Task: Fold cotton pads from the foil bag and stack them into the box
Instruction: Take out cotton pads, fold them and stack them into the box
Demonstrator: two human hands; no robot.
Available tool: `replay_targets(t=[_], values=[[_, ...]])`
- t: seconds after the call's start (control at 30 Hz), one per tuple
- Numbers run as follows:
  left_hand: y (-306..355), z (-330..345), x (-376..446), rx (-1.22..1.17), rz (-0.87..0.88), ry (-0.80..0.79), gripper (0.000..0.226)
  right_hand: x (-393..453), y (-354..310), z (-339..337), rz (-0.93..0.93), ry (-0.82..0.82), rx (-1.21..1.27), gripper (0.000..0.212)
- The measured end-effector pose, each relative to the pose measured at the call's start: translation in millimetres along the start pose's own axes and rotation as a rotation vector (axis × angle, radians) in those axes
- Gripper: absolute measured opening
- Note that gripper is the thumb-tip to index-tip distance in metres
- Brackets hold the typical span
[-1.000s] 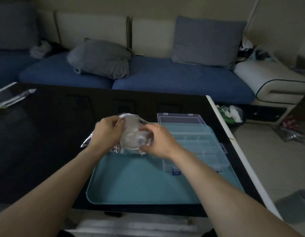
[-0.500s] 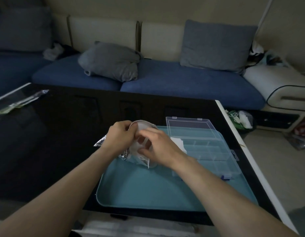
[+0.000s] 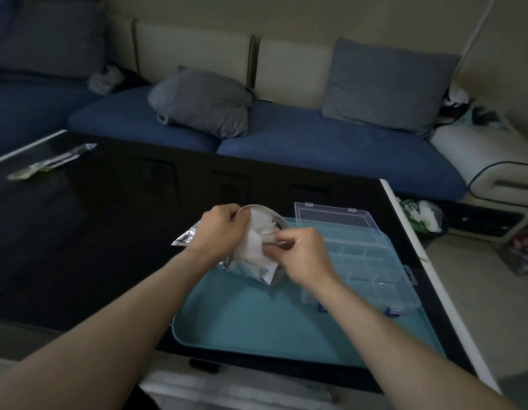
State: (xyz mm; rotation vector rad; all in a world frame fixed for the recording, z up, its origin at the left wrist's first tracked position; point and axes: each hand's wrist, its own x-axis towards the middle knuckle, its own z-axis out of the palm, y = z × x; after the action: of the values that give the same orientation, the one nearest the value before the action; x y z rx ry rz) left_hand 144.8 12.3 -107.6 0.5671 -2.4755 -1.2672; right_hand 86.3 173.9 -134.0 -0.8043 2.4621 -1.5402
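Fingers of the right hand [image 3: 304, 255] are curled and pinch a white cotton pad [image 3: 252, 250] at its right edge, at the mouth of the foil bag [image 3: 192, 236]. Fingers of the left hand [image 3: 220, 229] are clenched round the bag's rim on the pad's opposite side and hold the mouth open. The pad is pale, soft and creased, partly drawn out of the bag; more white pads show bunched beneath it, though their number cannot be made out in the dim light. The bag is crinkled silver foil, its tail sticking out to the left of the left wrist.

Just right of the right hand lies the box [image 3: 372, 261], clear plastic with its lid thrown back, divided into compartments, with blue clasps on its near edge. Whether any compartment holds a pad is hard to tell. Box and both hands are over a teal tray [image 3: 257, 321] on a black glossy table [image 3: 94, 232].

No brand, label or writing is legible on bag or box. The bag's lower part is hidden behind the pads and the hands.
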Motion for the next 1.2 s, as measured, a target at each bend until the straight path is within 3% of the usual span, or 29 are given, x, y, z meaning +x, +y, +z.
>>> replay_targets(t=[0.1, 0.2, 0.27, 0.4, 0.5, 0.6, 0.63, 0.73, 0.8, 0.93, 1.03, 1.1, 1.2], values=[[2, 2, -2, -0.015, 0.003, 0.016, 0.028, 0, 8, -6, 0.229, 0.040, 0.189, 0.021], [5, 5, -2, -0.011, 0.006, 0.028, 0.028, -2, 5, -7, 0.281, 0.039, 0.291, 0.031], [8, 6, -2, 0.006, -0.005, 0.043, 0.028, -6, -1, -6, 0.218, 0.031, 0.274, 0.038], [12, 13, -3, 0.062, -0.014, 0.060, 0.030, -12, -11, 1, -0.165, 0.032, -0.068, 0.047], [11, 13, 0, 0.031, -0.052, 0.065, 0.031, -12, -11, 9, -0.315, 0.097, -0.146, 0.039], [7, 12, 2, 0.018, -0.086, 0.065, 0.032, -10, -11, 18, -0.411, 0.148, -0.171, 0.017], [6, 12, 3, 0.012, -0.090, 0.061, 0.032, -10, -12, 19, -0.409, 0.112, -0.171, 0.013], [4, 8, 3, -0.025, -0.100, 0.050, 0.030, -12, -15, 14, -0.343, -0.111, -0.140, 0.043], [3, 5, 3, -0.067, -0.114, 0.049, 0.030, -11, -12, 10, -0.371, -0.186, -0.201, 0.048], [2, 4, 3, -0.116, -0.126, 0.022, 0.030, -4, -2, 17, -0.396, -0.102, -0.252, 0.033], [-1, 0, 3, -0.139, -0.121, -0.003, 0.031, -2, -1, 16, -0.271, -0.202, -0.128, 0.023], [-3, -3, 3, -0.144, -0.119, -0.036, 0.031, -2, -2, 14, -0.264, -0.246, -0.162, 0.023], [-2, -4, 1, -0.112, -0.097, -0.057, 0.031, -2, -10, 17, -0.306, -0.179, -0.173, 0.034]])
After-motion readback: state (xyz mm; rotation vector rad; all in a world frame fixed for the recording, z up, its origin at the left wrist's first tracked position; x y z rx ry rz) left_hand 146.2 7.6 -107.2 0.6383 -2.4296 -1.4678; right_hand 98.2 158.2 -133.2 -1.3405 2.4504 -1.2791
